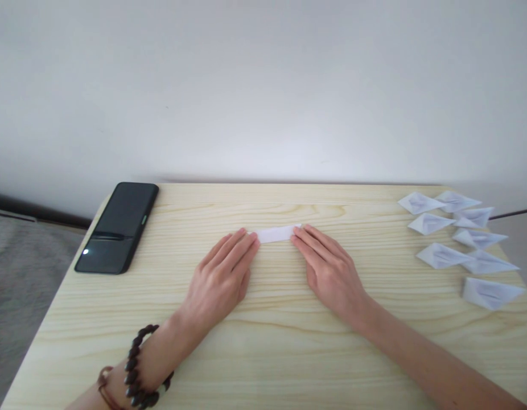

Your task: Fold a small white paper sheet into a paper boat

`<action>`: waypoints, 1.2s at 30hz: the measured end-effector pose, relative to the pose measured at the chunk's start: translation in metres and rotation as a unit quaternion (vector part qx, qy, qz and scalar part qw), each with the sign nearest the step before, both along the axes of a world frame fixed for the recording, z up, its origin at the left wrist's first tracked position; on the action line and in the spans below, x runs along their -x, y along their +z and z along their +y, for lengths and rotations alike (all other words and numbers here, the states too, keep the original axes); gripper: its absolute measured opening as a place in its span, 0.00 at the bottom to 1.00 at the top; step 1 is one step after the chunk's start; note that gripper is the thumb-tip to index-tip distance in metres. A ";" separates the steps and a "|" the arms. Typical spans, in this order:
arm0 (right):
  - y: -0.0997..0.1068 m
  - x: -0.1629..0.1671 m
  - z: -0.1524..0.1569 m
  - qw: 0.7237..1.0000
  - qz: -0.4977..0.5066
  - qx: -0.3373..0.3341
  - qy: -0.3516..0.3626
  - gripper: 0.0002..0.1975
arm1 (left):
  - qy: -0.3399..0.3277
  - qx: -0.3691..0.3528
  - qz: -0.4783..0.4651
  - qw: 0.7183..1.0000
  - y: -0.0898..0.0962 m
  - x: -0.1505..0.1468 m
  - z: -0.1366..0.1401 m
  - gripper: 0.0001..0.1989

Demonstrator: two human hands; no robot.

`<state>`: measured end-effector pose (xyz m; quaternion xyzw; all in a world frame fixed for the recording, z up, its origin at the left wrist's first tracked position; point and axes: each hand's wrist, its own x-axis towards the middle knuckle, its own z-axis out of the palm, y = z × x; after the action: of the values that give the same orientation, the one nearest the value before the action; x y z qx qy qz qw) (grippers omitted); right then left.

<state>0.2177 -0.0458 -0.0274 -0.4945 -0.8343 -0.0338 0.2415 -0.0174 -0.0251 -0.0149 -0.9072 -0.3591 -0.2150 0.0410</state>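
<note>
A narrow folded strip of white paper (275, 234) lies across the middle of the wooden table. On its left end press the fingertips of my left hand (223, 273), the fingers held together and slightly bent. The fingers of my right hand (329, 267) are closed together on the strip's right end in the same way. Both thumbs are mostly hidden under the hands. Between my fingertips the middle of the strip shows, and its two ends are covered.
Several folded white paper boats (445, 255) stand grouped at the right side of the table (272, 353). A black phone (116, 228) lies at the left edge, screen up. Behind the table's back edge rises a white wall (263, 91).
</note>
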 end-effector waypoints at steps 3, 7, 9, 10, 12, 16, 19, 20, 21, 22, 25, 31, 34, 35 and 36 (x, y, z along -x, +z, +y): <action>-0.003 0.000 -0.001 1.000 0.006 -0.004 -0.019 0.20 | 0.015 0.013 -0.005 1.000 -0.001 0.001 -0.001 0.20; -0.003 0.002 0.001 0.999 0.043 -0.004 -0.030 0.19 | 0.028 0.045 -0.032 0.998 -0.001 -0.002 0.000 0.17; 0.000 0.004 0.006 0.997 0.070 0.006 -0.040 0.17 | 0.054 0.067 -0.052 0.995 0.000 -0.007 0.003 0.12; 0.002 0.005 0.010 0.995 0.081 0.014 -0.048 0.15 | 0.072 0.077 -0.059 0.993 0.000 -0.010 0.006 0.10; 0.005 0.007 0.021 0.993 0.096 0.035 -0.057 0.12 | 0.097 0.098 -0.069 0.988 0.000 -0.017 0.013 0.08; 0.005 0.010 0.041 0.990 0.118 0.067 -0.027 0.11 | 0.112 0.115 -0.098 0.982 -0.001 -0.023 0.027 0.13; 0.003 0.012 0.046 0.986 0.152 0.065 -0.007 0.08 | 0.096 0.119 -0.119 0.981 -0.003 -0.021 0.031 0.11; 0.002 0.012 0.045 0.984 0.165 0.062 0.000 0.06 | 0.087 0.123 -0.129 0.980 -0.004 -0.020 0.032 0.10; 0.003 0.012 0.044 0.982 0.177 0.060 0.009 0.05 | 0.077 0.126 -0.141 0.979 -0.004 -0.019 0.032 0.09; 0.004 0.012 0.043 0.980 0.188 0.060 0.020 0.03 | 0.067 0.132 -0.154 0.977 -0.003 -0.019 0.031 0.08; 0.007 0.012 0.041 0.975 0.202 0.069 0.063 0.05 | 0.045 0.153 -0.190 0.969 -0.001 -0.019 0.030 0.05; 0.011 0.014 0.039 0.969 0.222 0.075 0.076 0.08 | 0.074 0.133 -0.221 0.963 0.001 -0.022 0.032 0.05; 0.012 0.015 0.038 0.967 0.236 0.072 0.069 0.09 | 0.078 0.137 -0.218 0.963 0.001 -0.023 0.032 0.05; 0.013 0.015 0.038 0.967 0.236 0.069 0.069 0.08 | 0.078 0.140 -0.220 0.962 0.002 -0.023 0.032 0.05; 0.013 0.015 0.038 0.968 0.234 0.067 0.068 0.08 | 0.079 0.142 -0.221 0.962 0.002 -0.024 0.031 0.05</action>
<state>0.2025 -0.0078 -0.0144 -0.4462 -0.7864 0.1552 0.3980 0.0065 0.0064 -0.0126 -0.8024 -0.4563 -0.3532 -0.1522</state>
